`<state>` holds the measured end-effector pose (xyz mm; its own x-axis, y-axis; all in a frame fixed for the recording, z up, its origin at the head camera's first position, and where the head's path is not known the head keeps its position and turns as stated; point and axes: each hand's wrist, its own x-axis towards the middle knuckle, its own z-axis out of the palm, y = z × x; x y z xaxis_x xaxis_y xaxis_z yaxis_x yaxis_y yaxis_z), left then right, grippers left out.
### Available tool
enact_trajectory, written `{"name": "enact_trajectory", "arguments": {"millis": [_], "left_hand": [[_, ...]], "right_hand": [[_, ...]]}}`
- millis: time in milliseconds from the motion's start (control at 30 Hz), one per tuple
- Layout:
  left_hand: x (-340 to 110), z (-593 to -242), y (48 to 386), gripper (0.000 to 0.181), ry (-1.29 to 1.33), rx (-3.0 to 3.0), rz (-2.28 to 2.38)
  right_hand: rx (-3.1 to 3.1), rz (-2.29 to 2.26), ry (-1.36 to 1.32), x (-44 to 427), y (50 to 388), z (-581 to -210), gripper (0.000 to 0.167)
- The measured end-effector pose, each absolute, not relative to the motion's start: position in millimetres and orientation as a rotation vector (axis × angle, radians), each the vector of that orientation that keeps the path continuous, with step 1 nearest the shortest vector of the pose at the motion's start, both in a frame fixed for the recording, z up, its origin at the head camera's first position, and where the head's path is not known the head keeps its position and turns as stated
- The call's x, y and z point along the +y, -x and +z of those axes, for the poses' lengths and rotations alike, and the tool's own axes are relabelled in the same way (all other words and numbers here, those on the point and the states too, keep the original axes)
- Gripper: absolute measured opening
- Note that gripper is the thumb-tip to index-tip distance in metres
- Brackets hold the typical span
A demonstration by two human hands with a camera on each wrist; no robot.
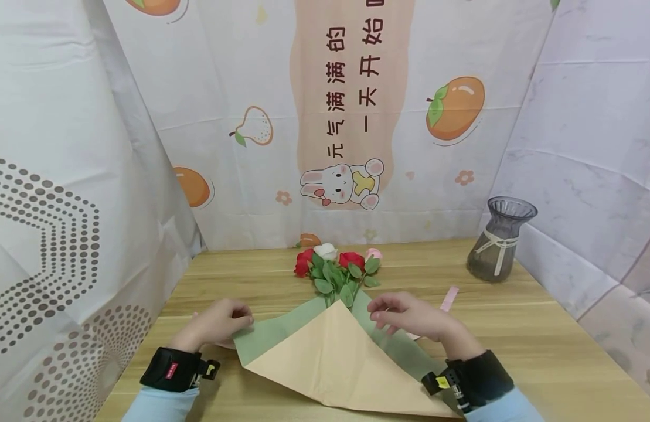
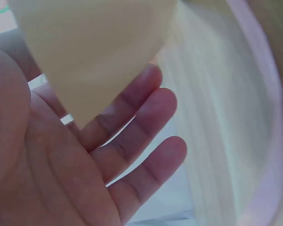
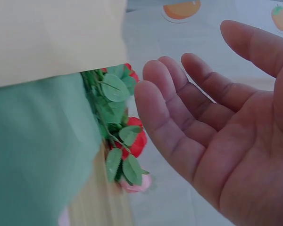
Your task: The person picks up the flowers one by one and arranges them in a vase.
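Observation:
A sheet of wrapping paper, green (image 1: 274, 333) on one face and tan (image 1: 335, 363) on the other, lies on the table with its tan part folded up to a point. Over it rest flowers (image 1: 335, 275) with red, white and pink heads; their lower stems are hidden under the fold. My left hand (image 1: 224, 322) pinches the paper's left corner between thumb and forefinger, the other fingers loosely spread in the left wrist view. Above the paper's right side hovers my right hand (image 1: 409, 316), holding nothing; its fingers are relaxed and slightly bent in the right wrist view.
A grey glass vase (image 1: 496, 240) with a tied ribbon stands at the back right of the wooden table (image 1: 541, 334). A pink ribbon (image 1: 449, 298) lies beyond my right hand. Behind the table hangs a printed cloth (image 1: 219, 88).

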<state>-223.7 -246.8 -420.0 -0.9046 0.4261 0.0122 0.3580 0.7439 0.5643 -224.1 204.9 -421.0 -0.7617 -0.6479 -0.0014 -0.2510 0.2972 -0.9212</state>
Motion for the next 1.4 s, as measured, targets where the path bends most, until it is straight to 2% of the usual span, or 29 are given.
{"name": "enact_trajectory", "arguments": {"millis": [267,567,767,1067,1400], "left_hand": [[-239.3,-393.6,222.6,0.009,-0.721,2.875,0.924],[-215.1,-368.8,217.5,0.015,-0.764,2.999,0.958],[-196.4,-359.3,210.6,0.014,-0.783,2.935,1.086],[-177.3,-363.0,203.9,0.019,-0.753,2.776,1.163],[-176.5,-383.4,203.7,0.031,-0.786,2.629,1.07]], "right_hand": [[2.239,-1.517,0.816,219.0,223.0,-406.9,0.031],[2.269,-1.585,0.834,230.0,219.3,-396.1,0.036],[2.301,-1.621,0.829,232.5,216.7,-391.7,0.034],[2.365,-1.582,0.698,233.3,212.9,-387.5,0.039],[2.371,-1.478,0.701,231.4,215.1,-397.9,0.041]]}}
